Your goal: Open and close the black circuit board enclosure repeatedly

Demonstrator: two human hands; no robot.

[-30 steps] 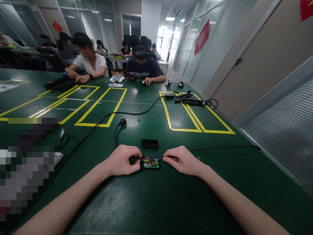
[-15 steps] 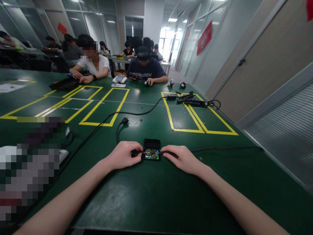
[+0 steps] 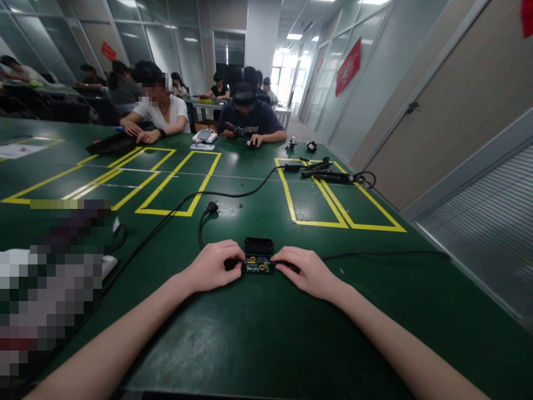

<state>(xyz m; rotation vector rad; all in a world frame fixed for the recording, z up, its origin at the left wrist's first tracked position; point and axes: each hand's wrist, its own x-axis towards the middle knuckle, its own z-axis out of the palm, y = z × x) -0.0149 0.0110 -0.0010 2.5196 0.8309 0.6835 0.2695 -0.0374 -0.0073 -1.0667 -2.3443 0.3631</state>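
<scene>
A small green circuit board (image 3: 258, 265) with copper-coloured coils sits in a black plastic case, whose hinged-looking lid (image 3: 259, 245) stands open behind it. At the left end of the case, my left hand (image 3: 216, 265) pinches a black power cord; from behind that hand the cord curves back to a black plug (image 3: 212, 207). My right hand (image 3: 306, 270) pinches another black cable (image 3: 387, 253) at the case's right end, and this cable runs off to the right across the table. My fingertips partly cover both cable ends at the board.
The green table (image 3: 216, 344) bears yellow tape rectangles. A long black cord (image 3: 233, 193) crosses it toward black tools (image 3: 333, 175) at the back right. Pixelated items lie at the left. Two people sit across the table, one near a black tray (image 3: 114, 143).
Both hands keep their pinch on the cables. The case and board have shifted very slightly, with the fingers a touch nearer the board's ends.
</scene>
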